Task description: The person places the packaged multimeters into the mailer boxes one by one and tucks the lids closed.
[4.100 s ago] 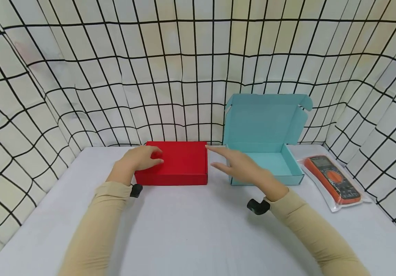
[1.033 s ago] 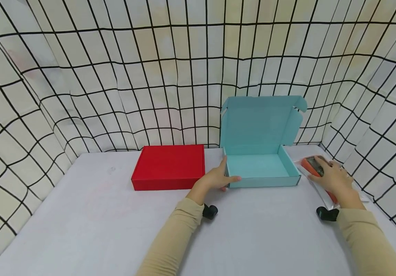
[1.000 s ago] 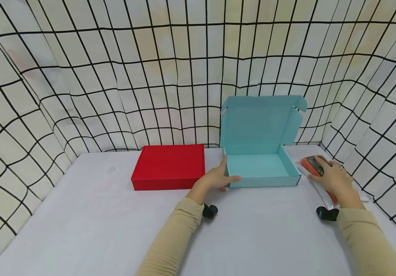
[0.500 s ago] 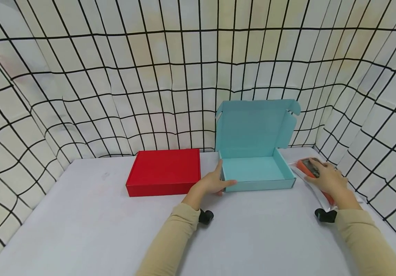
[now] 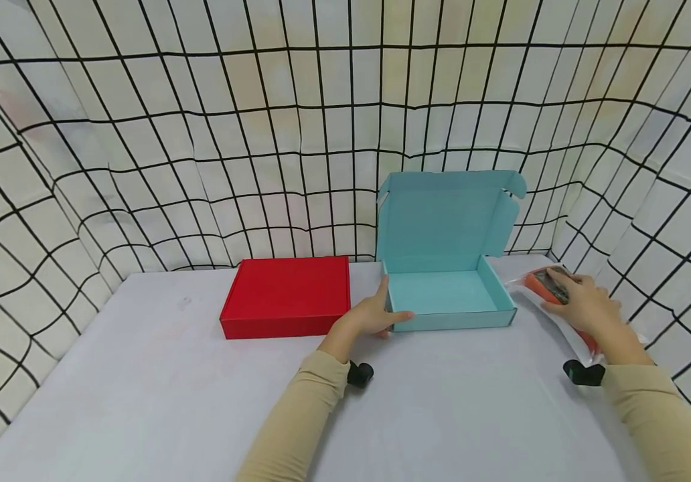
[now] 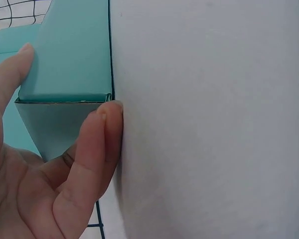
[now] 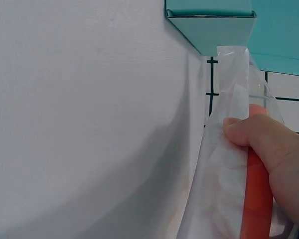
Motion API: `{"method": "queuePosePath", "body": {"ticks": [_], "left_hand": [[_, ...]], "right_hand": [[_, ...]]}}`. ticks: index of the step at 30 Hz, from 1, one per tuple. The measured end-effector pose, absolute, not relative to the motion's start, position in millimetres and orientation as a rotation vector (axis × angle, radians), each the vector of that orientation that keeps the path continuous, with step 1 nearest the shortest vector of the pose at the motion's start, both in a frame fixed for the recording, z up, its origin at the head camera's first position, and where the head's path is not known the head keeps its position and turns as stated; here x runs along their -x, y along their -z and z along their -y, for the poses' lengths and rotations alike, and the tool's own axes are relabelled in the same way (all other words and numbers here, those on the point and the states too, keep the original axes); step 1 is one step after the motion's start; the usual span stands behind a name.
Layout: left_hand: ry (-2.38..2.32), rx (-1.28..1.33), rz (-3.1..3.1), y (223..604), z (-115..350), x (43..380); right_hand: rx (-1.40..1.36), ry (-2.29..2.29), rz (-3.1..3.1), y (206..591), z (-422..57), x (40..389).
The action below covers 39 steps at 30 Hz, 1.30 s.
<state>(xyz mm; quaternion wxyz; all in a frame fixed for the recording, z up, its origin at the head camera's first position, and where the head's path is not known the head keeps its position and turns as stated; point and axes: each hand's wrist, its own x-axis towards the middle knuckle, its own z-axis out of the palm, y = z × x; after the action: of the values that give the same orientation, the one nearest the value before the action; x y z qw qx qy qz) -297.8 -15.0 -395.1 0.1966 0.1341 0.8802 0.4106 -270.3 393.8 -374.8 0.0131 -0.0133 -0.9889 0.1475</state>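
An open teal cardboard box (image 5: 454, 320) stands on the white table with its lid raised at the back. My left hand (image 5: 369, 316) grips its front left corner, thumb along the front wall; in the left wrist view the curled fingers (image 6: 89, 149) press the side panel. To the right of the box, my right hand (image 5: 592, 311) holds an orange and black multimeter (image 5: 540, 286) in a clear plastic bag. The thumb lies over the bag (image 7: 229, 169) in the right wrist view, and the palm hides much of the meter's face.
A closed red box (image 5: 288, 294) lies left of the teal one. White cloth walls (image 5: 297, 134) with a black grid rise behind the table and on both sides. Black wrist cameras (image 5: 583, 373) hang beneath the sleeves.
Both hands have moved right: the left from the red box to the teal box's corner, the right onto the multimeter. Over the last half second the bagged meter has tilted slightly under the right hand.
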Motion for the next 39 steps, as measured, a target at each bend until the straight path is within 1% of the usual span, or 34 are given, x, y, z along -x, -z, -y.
{"method": "queuePosePath", "body": {"ticks": [9,18,32,39], "left_hand": [[-1.143,-0.381,-2.459,397,15,297],[-1.138,-0.383,-2.463,396,16,297],[-1.129,-0.393,-2.484,392,16,298],[-1.130,-0.408,-2.481,394,16,298]], "right_hand": [[-0.014,-0.419,3.044,357,-396,261],[-0.153,-0.305,2.991,341,-390,256],[-0.339,-0.207,2.923,320,-365,255],[-0.438,-0.185,2.932,319,-354,254]]}}
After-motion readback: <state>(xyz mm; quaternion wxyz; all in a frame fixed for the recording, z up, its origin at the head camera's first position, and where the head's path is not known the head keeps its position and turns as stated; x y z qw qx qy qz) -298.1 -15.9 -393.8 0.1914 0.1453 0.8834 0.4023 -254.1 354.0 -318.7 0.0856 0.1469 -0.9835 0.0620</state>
